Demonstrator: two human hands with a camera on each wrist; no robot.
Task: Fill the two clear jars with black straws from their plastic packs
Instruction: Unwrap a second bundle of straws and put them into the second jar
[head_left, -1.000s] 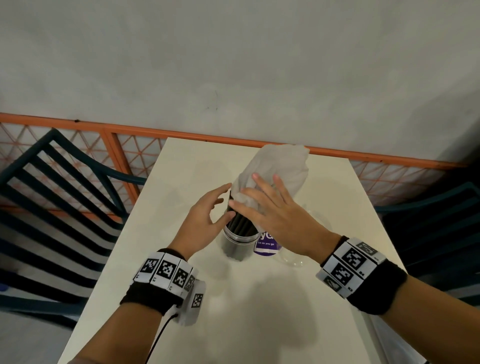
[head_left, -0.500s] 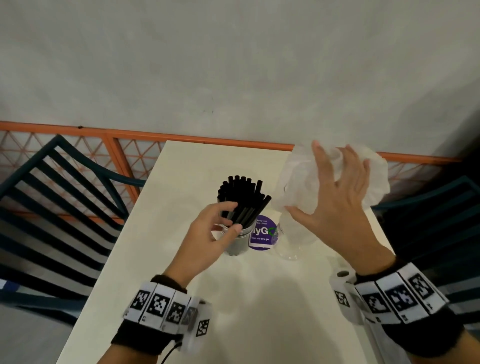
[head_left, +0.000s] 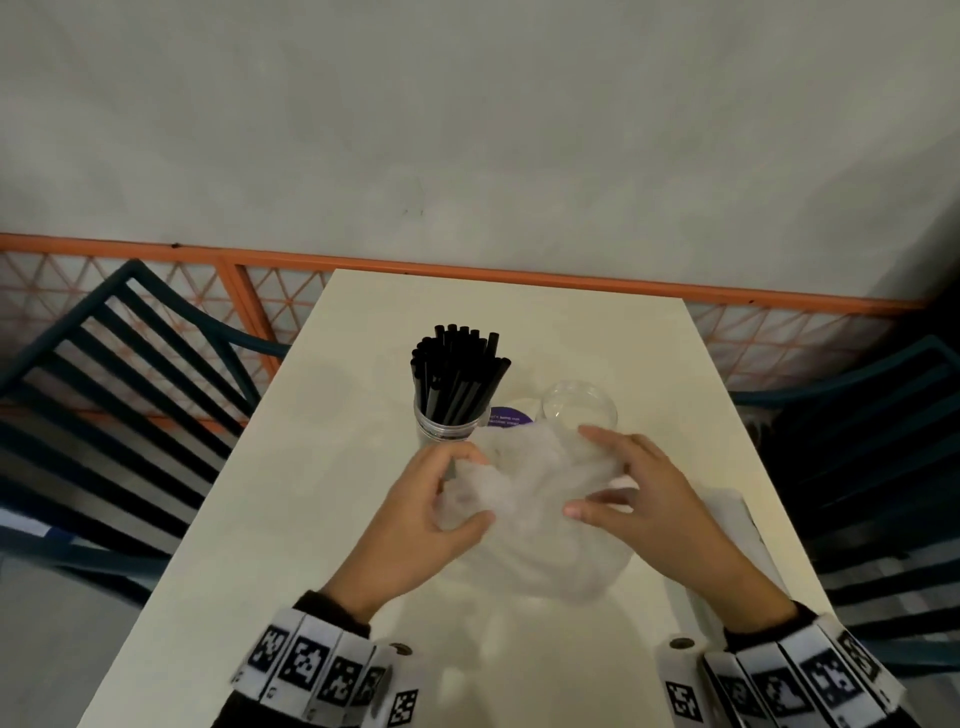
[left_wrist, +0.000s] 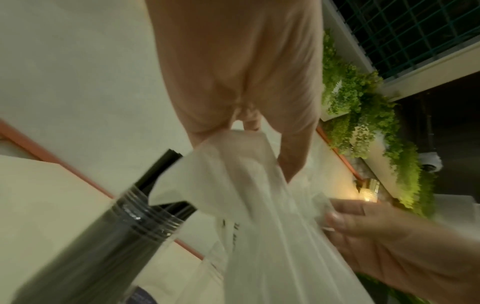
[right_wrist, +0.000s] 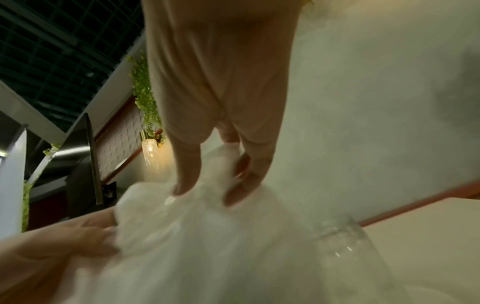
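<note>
Since the earlier frame, we have brought the crumpled translucent plastic pack (head_left: 524, 499) down from beside the wall to the cream desk (head_left: 291, 519), and our left hand (head_left: 421, 514) has left the jar to join our right hand (head_left: 649, 499); each grip pinches the empty pack. One clear plastic jar (head_left: 444, 428) holds upright black straws (head_left: 457, 374); the second empty clear jar (head_left: 579, 410) stands just beside it, unfilled. We judge the task half done. Open desk lies left; the right edge is near.
</note>
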